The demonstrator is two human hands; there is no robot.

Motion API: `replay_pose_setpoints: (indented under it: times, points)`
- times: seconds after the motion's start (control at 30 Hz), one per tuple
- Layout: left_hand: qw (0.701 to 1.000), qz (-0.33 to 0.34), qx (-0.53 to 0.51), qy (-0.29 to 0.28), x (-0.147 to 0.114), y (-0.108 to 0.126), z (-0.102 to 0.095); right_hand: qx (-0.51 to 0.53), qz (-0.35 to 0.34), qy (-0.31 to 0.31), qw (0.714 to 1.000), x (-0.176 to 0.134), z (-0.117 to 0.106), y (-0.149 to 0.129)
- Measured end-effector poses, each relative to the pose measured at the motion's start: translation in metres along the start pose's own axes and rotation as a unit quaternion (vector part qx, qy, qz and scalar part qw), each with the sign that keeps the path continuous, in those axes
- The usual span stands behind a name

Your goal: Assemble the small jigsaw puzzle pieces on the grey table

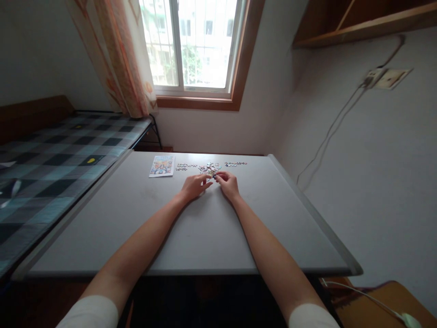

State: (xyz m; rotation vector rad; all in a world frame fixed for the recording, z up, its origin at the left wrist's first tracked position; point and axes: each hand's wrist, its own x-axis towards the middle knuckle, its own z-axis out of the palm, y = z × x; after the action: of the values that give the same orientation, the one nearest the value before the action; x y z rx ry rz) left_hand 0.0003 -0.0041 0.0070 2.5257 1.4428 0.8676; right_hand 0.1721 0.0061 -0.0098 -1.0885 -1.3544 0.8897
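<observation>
A small heap of jigsaw puzzle pieces [210, 167] lies on the white table, just beyond my fingertips. My right hand [228, 183] pinches a dark puzzle piece [214, 175] between thumb and fingers at the near edge of the heap. Beside it, my left hand [194, 186] rests low over the table with thumb and forefinger apart, its fingertips close to the same piece. Two loose groups of pieces flank the heap, a left group [186, 166] and a right group [235, 163]. Further left lies a printed picture card [162, 166].
The table [119, 228] reaches to the wall under a window [191, 45]. A bed with a checked cover [75, 155] stands along its left side. On the right, a cable [329, 132] hangs from a wall socket, and a wooden stool [392, 300] sits below.
</observation>
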Motion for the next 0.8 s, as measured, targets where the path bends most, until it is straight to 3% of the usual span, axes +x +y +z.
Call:
replay_pose_setpoints:
  times: [0.27,0.8]
  points:
    - [0.999,-0.005,0.015,0.035,-0.0008,-0.0007,0.0006,0.016,-0.001,-0.051,0.999,-0.0022,-0.0003,0.0025]
    - [0.999,0.017,0.013,0.044,-0.0007,-0.0052,0.0031,-0.004,-0.017,-0.056,0.998,-0.0022,0.0014,0.0043]
